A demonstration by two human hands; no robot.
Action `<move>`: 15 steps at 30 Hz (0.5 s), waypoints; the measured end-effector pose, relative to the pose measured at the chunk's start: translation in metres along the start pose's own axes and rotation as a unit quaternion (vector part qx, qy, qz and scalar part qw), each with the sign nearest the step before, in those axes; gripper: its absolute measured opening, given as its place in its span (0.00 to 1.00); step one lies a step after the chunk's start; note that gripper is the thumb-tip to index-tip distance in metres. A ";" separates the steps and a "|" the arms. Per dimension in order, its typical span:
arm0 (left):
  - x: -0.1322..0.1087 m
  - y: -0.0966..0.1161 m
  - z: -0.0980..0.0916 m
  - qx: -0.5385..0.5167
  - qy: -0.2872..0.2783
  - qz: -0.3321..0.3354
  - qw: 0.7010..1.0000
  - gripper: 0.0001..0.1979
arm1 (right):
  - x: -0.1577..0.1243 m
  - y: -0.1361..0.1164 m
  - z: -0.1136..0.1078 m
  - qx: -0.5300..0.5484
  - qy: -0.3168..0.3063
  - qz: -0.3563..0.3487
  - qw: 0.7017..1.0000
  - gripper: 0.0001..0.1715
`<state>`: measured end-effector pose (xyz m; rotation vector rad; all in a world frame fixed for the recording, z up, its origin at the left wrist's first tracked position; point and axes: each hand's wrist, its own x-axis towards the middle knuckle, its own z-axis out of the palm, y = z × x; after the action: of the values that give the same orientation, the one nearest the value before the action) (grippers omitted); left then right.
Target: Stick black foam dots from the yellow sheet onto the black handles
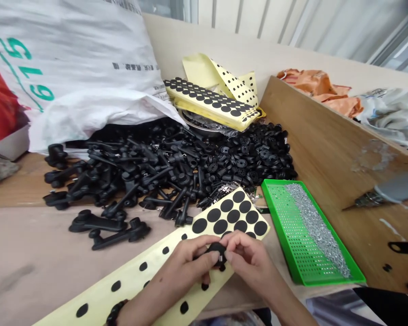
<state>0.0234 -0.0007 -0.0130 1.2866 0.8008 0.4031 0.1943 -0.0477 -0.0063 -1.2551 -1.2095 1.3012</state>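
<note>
My left hand (193, 259) is closed around a small rounded black plastic part (216, 248), its thumb pressed on the near side. A tiny shiny metal bit shows on the part's face. At its right edge, my right hand (248, 258) pinches the part with thumb and fingertips; the fingers partly hide it. Beneath both hands lies a yellow backing sheet (132, 283) with large round black stickers (233, 216) at its far end and small black dots along the rest. Just beyond the sheet, two black crank-shaped handles (97, 222) lie on the table.
Behind is a heap of black plastic parts (149, 167), beside a large white sack (88, 59). More sticker sheets (217, 102) are stacked on it. A green tray (294, 267) of small metal pieces stands right, near a wooden board (306, 122) and a grey pointed tool (391, 190).
</note>
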 end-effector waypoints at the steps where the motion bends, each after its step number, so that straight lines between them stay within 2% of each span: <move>1: -0.001 0.000 0.000 -0.014 0.003 0.005 1.000 0.16 | -0.001 -0.001 -0.001 0.001 0.002 -0.006 1.000 0.07; 6: -0.009 0.004 0.004 -0.080 0.041 0.003 0.996 0.16 | -0.008 0.003 -0.006 0.108 0.001 0.028 0.994 0.05; 8: -0.013 0.006 0.005 -0.103 0.046 0.002 0.994 0.16 | -0.009 0.006 -0.007 0.183 0.006 0.060 0.981 0.08; 10: -0.015 0.006 0.006 -0.105 0.046 0.003 0.993 0.16 | -0.009 0.009 -0.006 0.212 0.015 0.076 0.974 0.12; 12: -0.017 0.005 0.008 -0.082 0.042 0.016 0.996 0.15 | -0.009 0.009 -0.004 0.134 0.022 0.051 0.989 0.12; 13: -0.017 0.004 0.009 -0.067 0.044 0.026 0.996 0.14 | -0.009 0.008 -0.002 0.057 0.019 0.024 0.998 0.12; 15: -0.018 0.003 0.013 -0.046 0.055 0.041 0.997 0.13 | -0.011 0.003 0.004 -0.097 0.002 -0.035 0.995 0.11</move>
<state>0.0214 -0.0210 -0.0035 1.2220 0.8142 0.5737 0.1907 -0.0587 -0.0081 -1.3397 -1.3900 1.1517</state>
